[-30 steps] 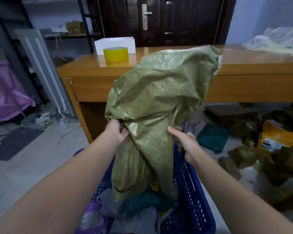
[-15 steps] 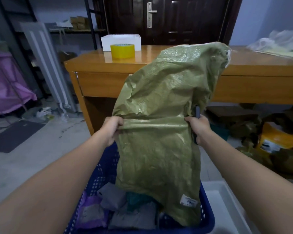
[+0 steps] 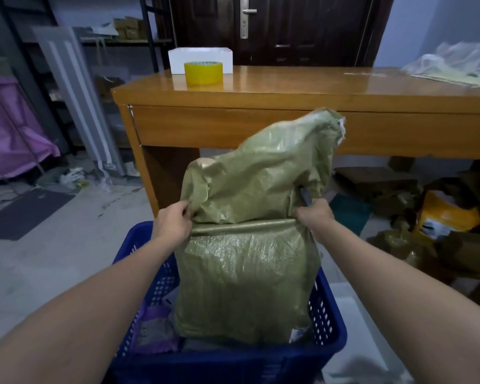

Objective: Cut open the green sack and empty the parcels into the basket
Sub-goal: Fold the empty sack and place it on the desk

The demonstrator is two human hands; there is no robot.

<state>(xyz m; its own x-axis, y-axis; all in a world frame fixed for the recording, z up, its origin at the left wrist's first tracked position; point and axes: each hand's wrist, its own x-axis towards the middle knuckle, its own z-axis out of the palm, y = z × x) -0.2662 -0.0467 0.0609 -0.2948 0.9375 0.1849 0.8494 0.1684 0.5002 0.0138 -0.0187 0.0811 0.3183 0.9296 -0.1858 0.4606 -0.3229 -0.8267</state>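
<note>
The green woven sack hangs limp over the blue plastic basket, folded across its middle, its upper half flopping away from me toward the desk. My left hand pinches the fold at its left end. My right hand grips the fold's right end, and a thin dark tool also sticks up from that fist. Parcels lie in the basket, among them a purple one at the left; the sack's lower end hides most of them.
A wooden desk stands just beyond the basket, with a yellow tape roll and a white box on it. Brown parcels and a yellow box litter the floor at the right. A white bin sits beside the basket.
The sack's top has dropped from above the desk edge and folded forward over my hands. Both hands have stayed at the fold, spread apart, and the sack's lower end has sunk into the basket.
</note>
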